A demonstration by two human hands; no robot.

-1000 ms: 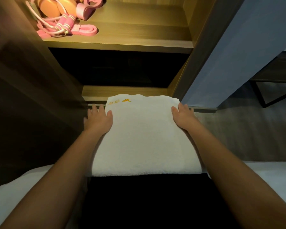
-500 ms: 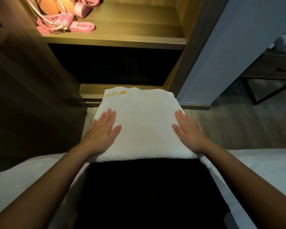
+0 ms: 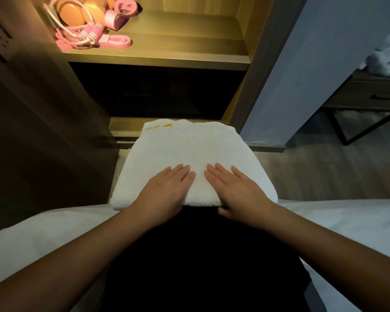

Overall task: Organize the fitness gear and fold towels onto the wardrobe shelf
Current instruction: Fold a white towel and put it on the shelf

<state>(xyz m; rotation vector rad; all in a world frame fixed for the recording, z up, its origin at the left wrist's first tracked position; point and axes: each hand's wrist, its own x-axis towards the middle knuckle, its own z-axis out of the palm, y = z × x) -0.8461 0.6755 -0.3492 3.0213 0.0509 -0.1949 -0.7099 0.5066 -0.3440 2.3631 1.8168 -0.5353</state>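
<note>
A folded white towel (image 3: 196,149) with a yellow logo at its far left corner lies across my lap, in front of the wardrobe. My left hand (image 3: 167,190) rests flat on the towel's near edge, fingers straight. Beside it, almost touching, my right hand (image 3: 236,190) lies flat on the towel too, its thumb tucked under the near edge. On the lit wardrobe shelf (image 3: 178,55) at the upper left sit a pink skipping rope (image 3: 86,37), pink bands (image 3: 117,40), a pink roll (image 3: 115,18) and orange rounded pieces (image 3: 81,12).
White bedding (image 3: 347,221) spreads on both sides of my dark lap. Below the lit shelf is a dark compartment (image 3: 158,91). A grey wardrobe door (image 3: 313,75) stands open at the right. Farther right is a dark side table (image 3: 374,95) with a drawer and cloth on top.
Both hands slid from the towel's side edges inward and back to its near middle, ending side by side. The towel has stayed on my lap.
</note>
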